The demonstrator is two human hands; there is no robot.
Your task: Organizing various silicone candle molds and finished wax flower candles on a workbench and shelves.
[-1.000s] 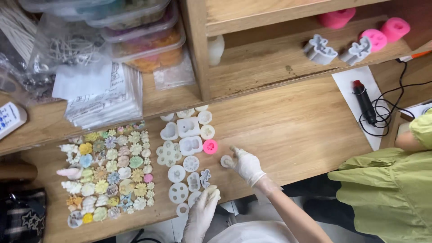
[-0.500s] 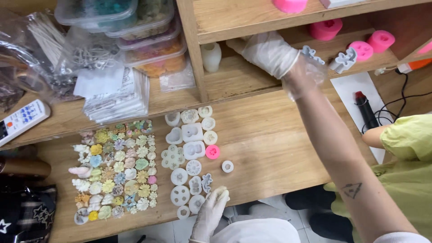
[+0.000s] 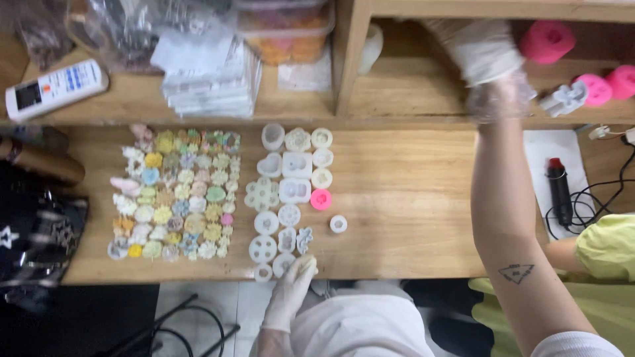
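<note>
Up at the shelf [image 3: 423, 99], the right hand [image 3: 486, 59] is blurred and cut by the frame's top edge, so whether its gloved fingers are closed on anything cannot be told. It sits in the shelf's opening, near a white mould [image 3: 562, 99] and pink moulds [image 3: 598, 89] further right; a larger pink mould [image 3: 547, 41] lies just beside the hand. The right forearm runs straight up from the lower right corner, bare, with a small triangle mark near the elbow.

The left hand [image 3: 291, 294] wears a thin whitish glove and rests at the near edge of the table [image 3: 410, 198], fingers curled loosely on a small pale round piece [image 3: 305, 264] at the bottom of the mould cluster; how firmly it holds it is hard to see. The wrist drops out of view at the bottom edge.

The cluster of translucent moulds [image 3: 291, 192] looks rubbery: rounds, hearts, squares and flower shapes, with one pink round [image 3: 321, 199] and a lone white ring [image 3: 338, 223] set apart to the right. Left of them lies a tight grid of pastel flower casts [image 3: 178, 195], matte and chalky.

Clear bags and tubs at the top are cropped. A remote [image 3: 56, 89] lies top left. A black tool [image 3: 559, 192] rests on white paper, right.
</note>
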